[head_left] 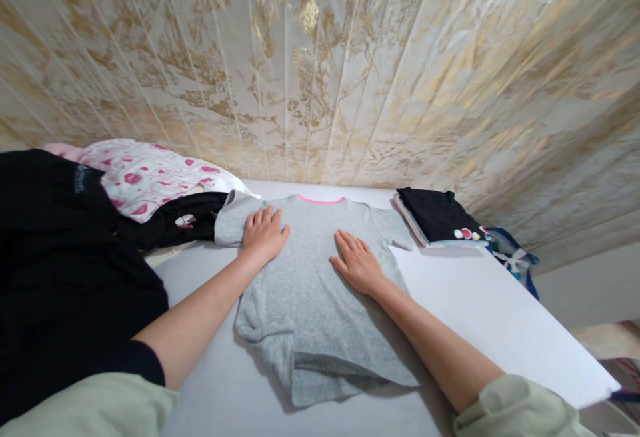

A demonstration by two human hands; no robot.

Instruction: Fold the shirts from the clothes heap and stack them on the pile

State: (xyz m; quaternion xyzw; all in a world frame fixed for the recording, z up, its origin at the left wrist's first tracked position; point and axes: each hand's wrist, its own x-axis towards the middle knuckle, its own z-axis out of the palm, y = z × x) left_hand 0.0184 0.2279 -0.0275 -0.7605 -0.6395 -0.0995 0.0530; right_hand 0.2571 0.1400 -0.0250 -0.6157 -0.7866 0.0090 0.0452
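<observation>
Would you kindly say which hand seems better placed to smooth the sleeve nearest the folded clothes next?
Probably the right hand: it lies on the gray shirt, nearer that sleeve, while the left hand rests by the other sleeve.

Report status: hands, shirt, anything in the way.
Left hand and right hand open, palms down on gray shirt. Shirt spread out, neckline at far side, lower edge rumpled. Clothes pile close on left, folded stack on right.

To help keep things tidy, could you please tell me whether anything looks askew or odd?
Mainly the grey T-shirt: its near left side is bunched and the hem gapes open, while its upper part lies flatter. No spill or damage shows.
</observation>
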